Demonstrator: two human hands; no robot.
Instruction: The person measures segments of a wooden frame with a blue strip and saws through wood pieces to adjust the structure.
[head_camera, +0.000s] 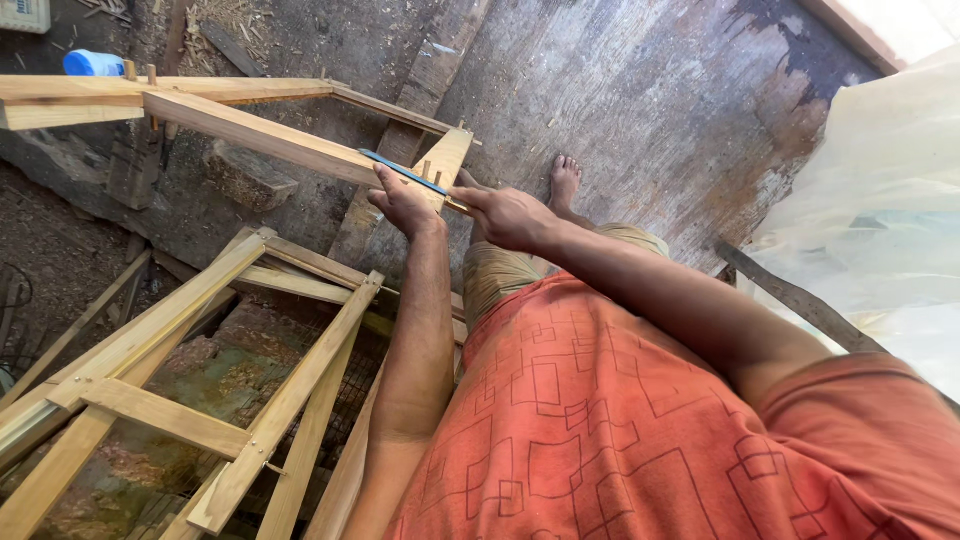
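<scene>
The shirt (600, 420) is orange-red with a pattern of thin dark squares, the shorts (500, 275) khaki, the frame (260, 135) pale yellow wood, the ruler (405, 172) blue, the floor (640, 90) grey with dark stains, and the cap (92, 64) blue.

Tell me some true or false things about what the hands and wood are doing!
1. Both hands hold a thin blue strip against a wooden frame. True.
2. The person wears a green shirt. False: the shirt is orange with square outlines.
3. A bare foot stands on the floor. True.
4. The left hand holds a hammer. False: its fingers press the strip.
5. The right hand is beside the left. True.
</scene>
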